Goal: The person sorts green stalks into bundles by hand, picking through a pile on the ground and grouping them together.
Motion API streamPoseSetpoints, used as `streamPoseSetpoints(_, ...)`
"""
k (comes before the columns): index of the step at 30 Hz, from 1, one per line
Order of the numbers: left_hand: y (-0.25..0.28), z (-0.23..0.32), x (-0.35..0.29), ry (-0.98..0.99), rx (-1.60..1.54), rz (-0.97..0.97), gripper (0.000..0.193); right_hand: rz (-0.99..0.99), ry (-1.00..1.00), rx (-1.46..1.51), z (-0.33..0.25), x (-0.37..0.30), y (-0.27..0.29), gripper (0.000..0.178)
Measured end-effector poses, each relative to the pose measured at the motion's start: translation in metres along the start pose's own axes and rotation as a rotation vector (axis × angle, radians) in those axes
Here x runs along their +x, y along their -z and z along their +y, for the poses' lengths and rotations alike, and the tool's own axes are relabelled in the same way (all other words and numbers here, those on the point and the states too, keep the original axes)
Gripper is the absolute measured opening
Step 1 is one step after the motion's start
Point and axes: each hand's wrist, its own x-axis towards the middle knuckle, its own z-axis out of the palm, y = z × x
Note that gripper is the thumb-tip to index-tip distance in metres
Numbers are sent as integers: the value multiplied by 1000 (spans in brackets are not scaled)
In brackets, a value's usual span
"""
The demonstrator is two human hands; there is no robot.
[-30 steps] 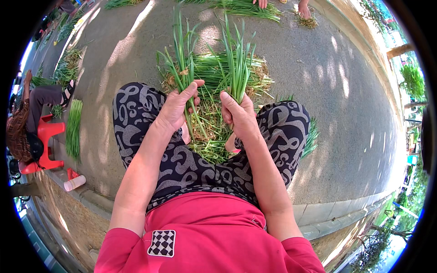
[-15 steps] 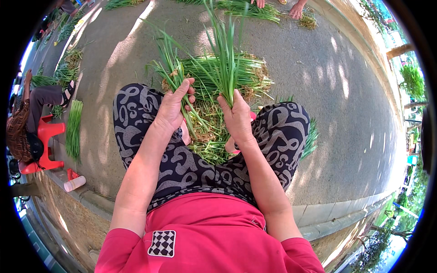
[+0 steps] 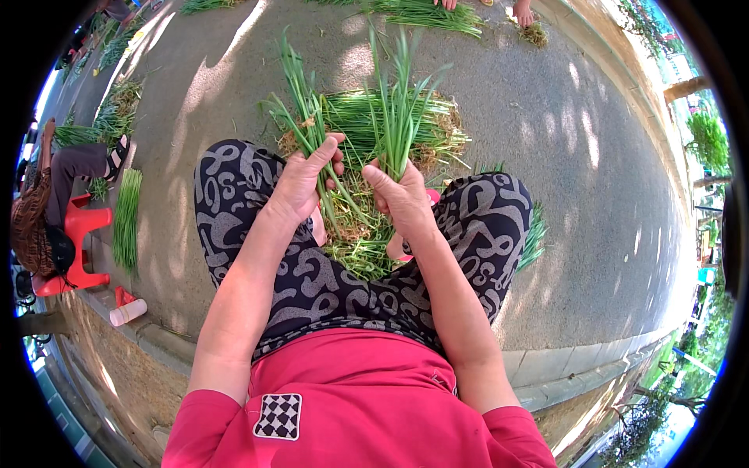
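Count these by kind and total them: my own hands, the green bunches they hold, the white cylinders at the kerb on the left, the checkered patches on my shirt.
Hands: 2 (left hand, right hand)
Held green bunches: 2 (left bunch, right bunch)
White cylinder: 1
Checkered patch: 1
Total: 6

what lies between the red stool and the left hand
In the head view, from the red stool toward the left hand: a green bundle, then pavement, then the patterned left trouser leg.
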Motion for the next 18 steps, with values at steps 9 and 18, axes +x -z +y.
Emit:
streamPoseSetpoints(9,-2,-3,-1,21,-6,-64,24,-151,90,39,-10,-8,-23,38)
streamPoseSetpoints(18,14,10,6,-60,-269,119,16,-269,-36,148,-32,-24,20,35)
